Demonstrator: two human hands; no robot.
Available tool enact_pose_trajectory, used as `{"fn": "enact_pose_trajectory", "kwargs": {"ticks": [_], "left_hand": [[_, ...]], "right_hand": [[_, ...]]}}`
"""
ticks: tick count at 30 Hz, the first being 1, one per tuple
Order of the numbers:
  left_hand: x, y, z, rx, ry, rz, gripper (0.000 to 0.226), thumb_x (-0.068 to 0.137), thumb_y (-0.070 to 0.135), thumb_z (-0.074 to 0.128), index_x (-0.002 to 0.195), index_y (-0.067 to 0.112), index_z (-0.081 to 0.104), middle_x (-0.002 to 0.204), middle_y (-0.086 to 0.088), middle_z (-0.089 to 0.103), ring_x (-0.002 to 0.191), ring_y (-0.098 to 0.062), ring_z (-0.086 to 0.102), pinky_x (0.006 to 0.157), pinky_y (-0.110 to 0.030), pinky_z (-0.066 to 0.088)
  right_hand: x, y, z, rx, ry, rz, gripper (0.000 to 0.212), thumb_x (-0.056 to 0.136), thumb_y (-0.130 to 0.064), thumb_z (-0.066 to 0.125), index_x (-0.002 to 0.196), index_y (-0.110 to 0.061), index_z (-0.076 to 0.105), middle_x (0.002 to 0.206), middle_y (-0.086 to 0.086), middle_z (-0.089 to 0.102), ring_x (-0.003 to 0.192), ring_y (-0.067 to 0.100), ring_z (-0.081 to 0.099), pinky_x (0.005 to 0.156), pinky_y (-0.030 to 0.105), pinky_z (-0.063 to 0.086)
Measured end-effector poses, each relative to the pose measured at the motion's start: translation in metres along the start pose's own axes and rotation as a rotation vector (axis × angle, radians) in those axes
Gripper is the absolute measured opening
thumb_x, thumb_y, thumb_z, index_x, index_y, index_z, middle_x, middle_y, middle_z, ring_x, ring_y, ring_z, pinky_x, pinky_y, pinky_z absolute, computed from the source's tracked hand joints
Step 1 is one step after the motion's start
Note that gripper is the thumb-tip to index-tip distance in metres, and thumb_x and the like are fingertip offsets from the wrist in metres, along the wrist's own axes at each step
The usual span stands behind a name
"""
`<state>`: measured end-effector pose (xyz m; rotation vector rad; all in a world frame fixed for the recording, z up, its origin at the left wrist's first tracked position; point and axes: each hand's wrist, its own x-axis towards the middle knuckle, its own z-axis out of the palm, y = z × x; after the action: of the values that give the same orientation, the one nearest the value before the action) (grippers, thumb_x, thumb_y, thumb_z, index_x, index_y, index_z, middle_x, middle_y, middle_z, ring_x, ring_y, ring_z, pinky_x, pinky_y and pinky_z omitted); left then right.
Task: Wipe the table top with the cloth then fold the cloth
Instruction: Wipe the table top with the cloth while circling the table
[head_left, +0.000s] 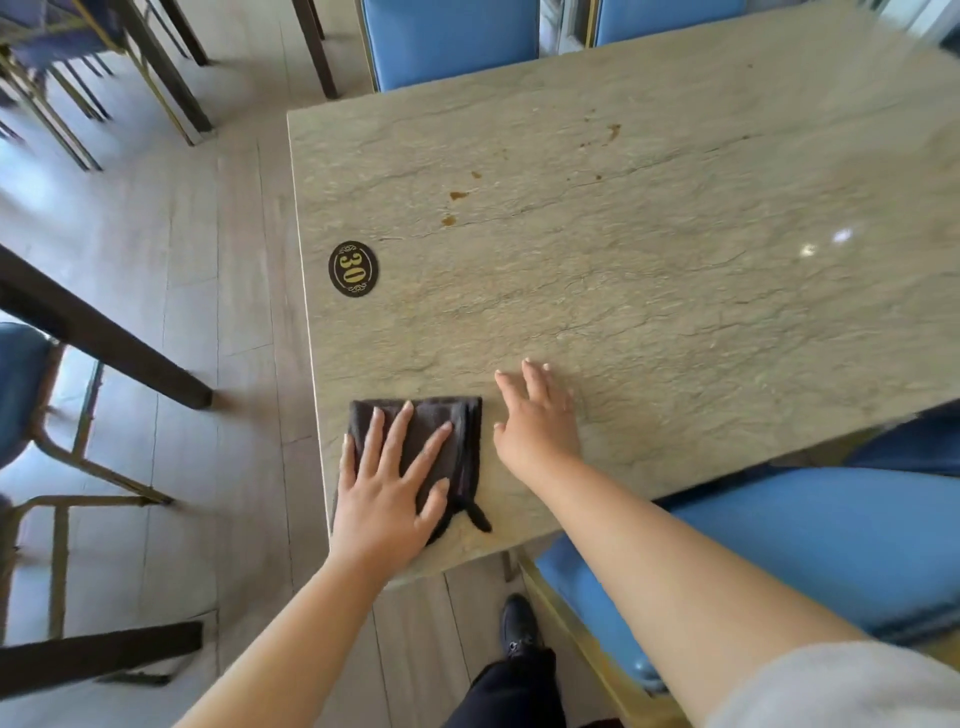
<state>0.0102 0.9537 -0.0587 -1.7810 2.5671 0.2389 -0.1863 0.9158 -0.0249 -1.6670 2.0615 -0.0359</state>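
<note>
A dark brown cloth (457, 436), folded into a small rectangle, lies flat near the front left corner of the beige stone table top (649, 260). My left hand (387, 488) presses flat on the cloth with fingers spread. My right hand (537, 421) rests open on the bare table just right of the cloth, fingers apart, holding nothing. Several small brown stains (458, 196) mark the table farther back, with another stain (613, 132) beyond them.
A black oval plaque with the number 30 (353, 269) sits near the table's left edge. Blue chairs stand at the far side (447, 41) and at the near right (831, 540). Dark table legs and more chairs (104, 343) stand on the floor to the left.
</note>
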Motion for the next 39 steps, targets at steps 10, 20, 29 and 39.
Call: {"fn": "enact_pose_trajectory", "kwargs": {"ticks": [10, 20, 29, 39], "left_hand": [[0.023, -0.060, -0.008, 0.071, -0.043, 0.117, 0.060, 0.089, 0.068, 0.012, 0.147, 0.055, 0.000, 0.163, 0.007, -0.007, 0.149, -0.020, -0.013, 0.118, -0.049, -0.012], [0.005, -0.055, -0.008, 0.060, -0.038, 0.382, 0.057, 0.095, 0.063, 0.017, 0.149, 0.051, 0.001, 0.163, 0.005, -0.003, 0.149, -0.022, -0.012, 0.121, -0.049, -0.001], [0.154, -0.114, -0.031, 0.121, -0.096, 0.688, 0.058, 0.094, 0.066, 0.019, 0.146, 0.056, -0.002, 0.162, 0.013, -0.011, 0.148, -0.016, -0.019, 0.121, -0.046, -0.005], [0.235, -0.100, -0.035, 0.084, -0.081, 0.896, 0.059, 0.093, 0.066, 0.013, 0.147, 0.054, -0.004, 0.162, 0.011, -0.013, 0.148, -0.016, -0.019, 0.121, -0.045, -0.007]], "right_hand": [[-0.050, -0.033, 0.012, 0.235, -0.076, 0.247, 0.079, 0.087, 0.003, 0.043, 0.151, -0.030, 0.013, 0.160, -0.001, -0.014, 0.146, 0.020, -0.015, 0.117, 0.055, 0.000], [-0.063, -0.048, 0.040, 0.328, 0.153, 0.332, 0.070, 0.090, 0.000, 0.040, 0.150, -0.029, 0.020, 0.161, -0.002, -0.009, 0.147, 0.016, -0.012, 0.118, 0.049, -0.005], [-0.015, -0.096, 0.070, 0.134, 0.540, 0.711, 0.048, 0.097, -0.023, 0.036, 0.144, -0.034, 0.031, 0.157, 0.001, 0.024, 0.147, 0.022, 0.009, 0.113, 0.063, 0.004], [0.001, -0.102, 0.073, -0.048, 0.469, 0.831, 0.048, 0.099, -0.035, 0.023, 0.146, -0.032, 0.031, 0.157, 0.002, 0.025, 0.147, 0.023, 0.010, 0.111, 0.066, 0.014]]}}
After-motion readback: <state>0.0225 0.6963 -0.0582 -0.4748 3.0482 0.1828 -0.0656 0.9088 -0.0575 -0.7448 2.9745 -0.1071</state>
